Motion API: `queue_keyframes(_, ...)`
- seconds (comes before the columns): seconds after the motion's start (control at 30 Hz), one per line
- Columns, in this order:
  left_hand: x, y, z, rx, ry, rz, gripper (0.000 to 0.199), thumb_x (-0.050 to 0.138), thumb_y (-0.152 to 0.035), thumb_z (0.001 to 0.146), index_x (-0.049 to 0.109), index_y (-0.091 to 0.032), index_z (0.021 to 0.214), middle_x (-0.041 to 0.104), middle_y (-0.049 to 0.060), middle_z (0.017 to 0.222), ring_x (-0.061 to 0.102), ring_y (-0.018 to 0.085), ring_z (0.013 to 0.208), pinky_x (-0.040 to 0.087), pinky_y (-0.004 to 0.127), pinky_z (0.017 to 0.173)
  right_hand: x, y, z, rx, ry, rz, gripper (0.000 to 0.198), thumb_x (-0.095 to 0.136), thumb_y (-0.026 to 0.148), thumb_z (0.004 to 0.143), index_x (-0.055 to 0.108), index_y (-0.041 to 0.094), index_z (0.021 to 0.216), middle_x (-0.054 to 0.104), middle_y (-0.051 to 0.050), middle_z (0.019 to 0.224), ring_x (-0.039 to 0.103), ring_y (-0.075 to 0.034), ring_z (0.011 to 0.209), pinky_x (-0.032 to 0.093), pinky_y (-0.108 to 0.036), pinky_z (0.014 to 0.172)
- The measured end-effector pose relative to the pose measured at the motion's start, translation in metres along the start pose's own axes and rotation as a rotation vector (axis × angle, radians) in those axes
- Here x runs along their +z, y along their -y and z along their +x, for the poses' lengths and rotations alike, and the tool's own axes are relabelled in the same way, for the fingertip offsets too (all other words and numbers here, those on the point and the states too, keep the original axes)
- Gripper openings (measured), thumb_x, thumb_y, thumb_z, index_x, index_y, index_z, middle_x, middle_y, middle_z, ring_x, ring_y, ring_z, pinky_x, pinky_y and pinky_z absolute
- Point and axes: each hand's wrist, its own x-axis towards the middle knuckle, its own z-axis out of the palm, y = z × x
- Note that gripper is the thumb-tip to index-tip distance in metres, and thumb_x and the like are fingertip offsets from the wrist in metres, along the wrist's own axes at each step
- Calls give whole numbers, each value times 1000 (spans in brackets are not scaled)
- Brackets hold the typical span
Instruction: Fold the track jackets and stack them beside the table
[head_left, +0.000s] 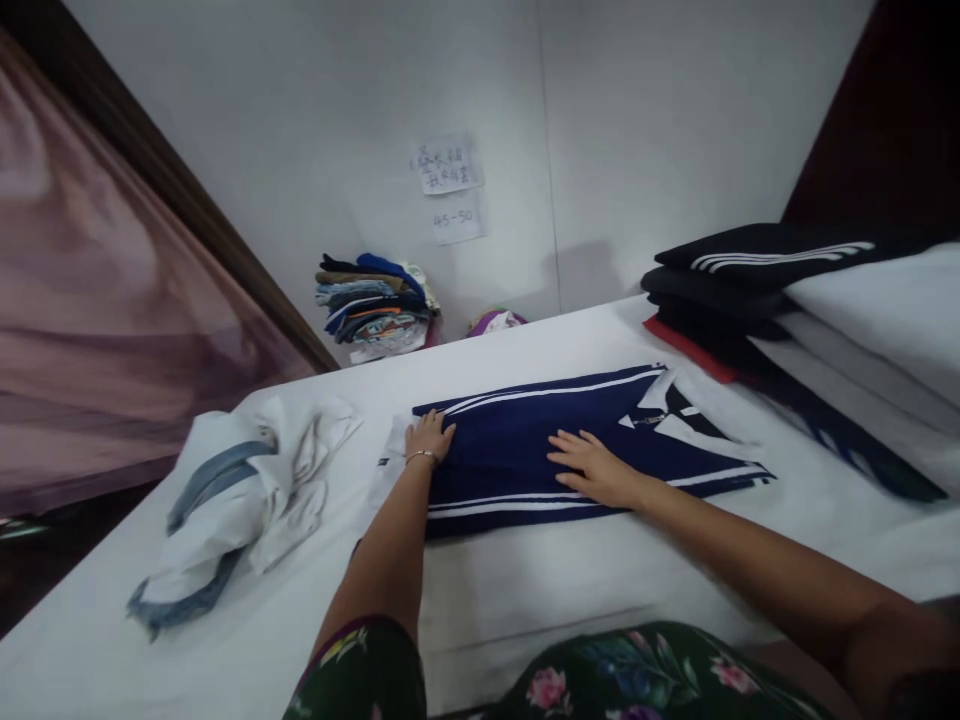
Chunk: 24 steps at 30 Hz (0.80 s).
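A navy garment (502, 450) with white stripes along its long edges and a white-trimmed collar lies folded in a long rectangle in front of me. My left hand (430, 437) rests at its left end, fingers stretched over the cloth near the upper corner. Flat on the middle of the garment lies my right hand (592, 468), palm down with its fingers spread to the left. Neither hand grips anything. White cloth (384, 465) sticks out past the garment's left end, partly hidden by my left forearm.
Left on the white table (315, 620) lies a crumpled white and denim garment (225, 510). Folded dark, grey and white clothes (757, 290) are stacked at the right. Beyond the far edge stands another clothes pile (379, 305). Handwritten papers (450, 165) hang on the wall; a pink curtain (97, 270) hangs left.
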Motion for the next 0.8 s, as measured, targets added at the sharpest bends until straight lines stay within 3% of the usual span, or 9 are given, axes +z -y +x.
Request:
queue_keyframes(0.1, -1, -1, 0, -11, 8, 20, 55, 28, -48, 94, 40, -23, 142, 28, 7, 154, 25, 25, 141, 19, 50, 113, -20, -20, 5, 115, -179, -39, 49, 37, 47, 94, 49, 26, 137, 31, -7, 151, 22, -26, 142, 16, -54, 112)
queue_keyframes(0.2, -1, -2, 0, -18, -1, 37, 54, 28, -47, 94, 40, -24, 142, 28, 6, 154, 25, 24, 141, 19, 50, 113, -39, -59, 10, 299, -277, -185, 56, 36, 49, 93, 44, 20, 141, 26, -12, 153, 17, -28, 143, 16, -53, 112)
queue_keyframes(0.3, 1, -1, 1, -19, -12, 47, 55, 26, -47, 94, 40, -24, 142, 28, 6, 154, 25, 24, 141, 19, 49, 113, -50, -104, 5, 511, -254, -316, 63, 35, 51, 93, 38, 14, 143, 23, -16, 154, 15, -31, 143, 16, -53, 112)
queue_keyframes(0.4, 3, 0, 1, -22, -17, 58, 55, 26, -48, 94, 39, -24, 142, 28, 5, 154, 24, 24, 141, 19, 48, 113, -47, -134, -9, 636, -156, -307, 64, 32, 54, 93, 36, 14, 143, 28, -15, 152, 21, -29, 141, 22, -53, 110)
queue_keyframes(0.57, 1, -2, 1, -27, -18, 66, 55, 26, -47, 94, 39, -23, 142, 27, 4, 154, 24, 23, 141, 20, 48, 113, -35, -145, -21, 655, -129, -314, 63, 30, 56, 92, 40, 17, 140, 30, -12, 152, 23, -28, 141, 25, -53, 109)
queue_keyframes(0.67, -1, -3, 0, -30, -5, 67, 55, 26, -47, 94, 39, -23, 142, 27, 4, 154, 24, 23, 141, 20, 49, 113, -43, -146, -13, 663, -104, -295, 61, 30, 57, 92, 45, 18, 137, 33, -13, 150, 26, -29, 139, 25, -55, 108)
queue_keyframes(0.8, -1, -3, 0, -32, -15, 62, 55, 27, -46, 94, 40, -23, 142, 28, 5, 154, 25, 24, 141, 20, 49, 113, -57, -157, -4, 739, -148, -300, 64, 23, 56, 94, 41, 15, 140, 26, -16, 153, 20, -30, 142, 22, -54, 109)
